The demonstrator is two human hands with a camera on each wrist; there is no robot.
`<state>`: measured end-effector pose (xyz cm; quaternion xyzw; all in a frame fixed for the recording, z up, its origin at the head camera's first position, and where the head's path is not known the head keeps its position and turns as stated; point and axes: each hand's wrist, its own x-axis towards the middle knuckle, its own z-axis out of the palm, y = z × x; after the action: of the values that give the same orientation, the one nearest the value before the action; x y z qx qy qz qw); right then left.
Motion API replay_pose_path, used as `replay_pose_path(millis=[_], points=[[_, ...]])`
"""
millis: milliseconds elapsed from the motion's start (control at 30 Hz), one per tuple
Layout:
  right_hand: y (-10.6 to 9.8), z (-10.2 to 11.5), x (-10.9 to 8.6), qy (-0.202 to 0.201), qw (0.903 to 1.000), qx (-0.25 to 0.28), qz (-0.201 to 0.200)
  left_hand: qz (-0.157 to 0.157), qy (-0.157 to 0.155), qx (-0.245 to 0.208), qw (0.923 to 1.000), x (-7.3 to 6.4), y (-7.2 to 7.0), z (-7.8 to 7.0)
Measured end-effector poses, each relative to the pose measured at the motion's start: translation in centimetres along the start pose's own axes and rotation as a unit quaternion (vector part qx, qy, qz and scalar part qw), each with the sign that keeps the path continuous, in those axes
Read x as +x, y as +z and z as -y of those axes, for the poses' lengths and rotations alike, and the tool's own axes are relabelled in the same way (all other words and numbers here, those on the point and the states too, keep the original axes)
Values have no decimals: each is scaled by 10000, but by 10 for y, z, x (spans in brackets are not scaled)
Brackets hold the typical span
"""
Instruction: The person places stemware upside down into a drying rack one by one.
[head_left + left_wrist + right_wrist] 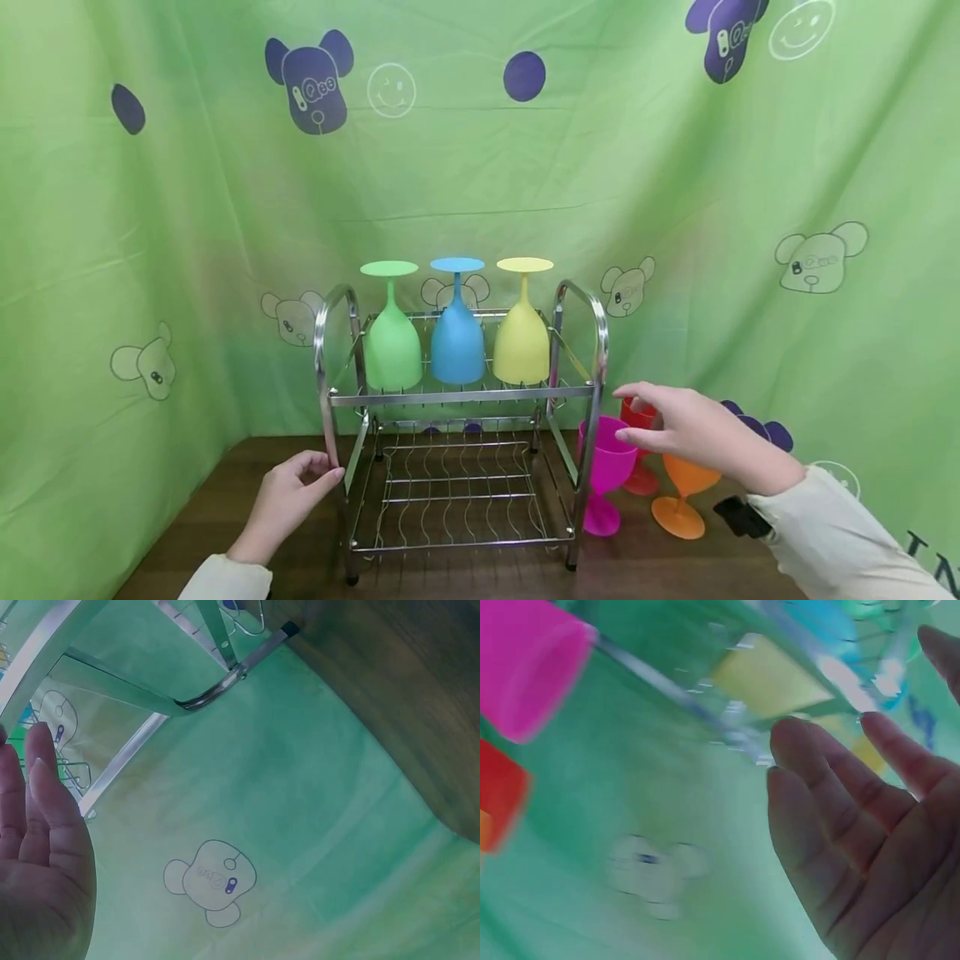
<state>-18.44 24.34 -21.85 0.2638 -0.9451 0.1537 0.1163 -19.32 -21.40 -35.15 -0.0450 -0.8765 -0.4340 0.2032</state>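
The left cup is light green, the middle cup blue and the right cup yellow, each in one plain shade. The magenta cup, red cup and orange cup are plain too. The rack is shiny silver with black feet. The table is dark brown wood. The green cloth bears purple animal heads, pale, dark-outlined animal heads, white-outlined smiley faces and purple dots. The sleeves are cream, the wristband black.
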Motion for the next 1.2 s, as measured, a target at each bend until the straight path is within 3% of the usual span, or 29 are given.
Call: replay_pose_path(millis=[167, 367, 433, 567, 633, 700, 933, 1033, 1200], points=[[39, -30, -13, 419, 9939, 757, -676, -72, 6, 11, 10000, -4, 0, 1], [91, -52, -31, 1225, 9638, 1501, -1833, -57, 37, 22, 10000, -8, 3, 2], [104, -56, -32, 1610, 9442, 1712, -2310, -116, 100, 40, 9999, -8, 2, 2], [131, -62, -31, 2381, 8901, 2372, -3079, -215, 145, 117, 9996, -7, 0, 3], [145, -66, -31, 2714, 8673, 2727, -3158, -186, 117, 127, 9997, -7, 0, 3], [158, -71, -31, 3012, 8561, 2974, -2966, -121, 79, 85, 9999, -7, 0, 4], [189, -89, -29, 3466, 8525, 3483, -1783, -19, 29, -10, 10000, -5, 2, 5], [196, -93, -27, 3403, 8523, 3642, -1586, 16, 55, 32, 10000, -3, 3, 4], [202, -95, -20, 3267, 8649, 3530, -1434, 76, 34, -11, 10000, 0, 4, 2]])
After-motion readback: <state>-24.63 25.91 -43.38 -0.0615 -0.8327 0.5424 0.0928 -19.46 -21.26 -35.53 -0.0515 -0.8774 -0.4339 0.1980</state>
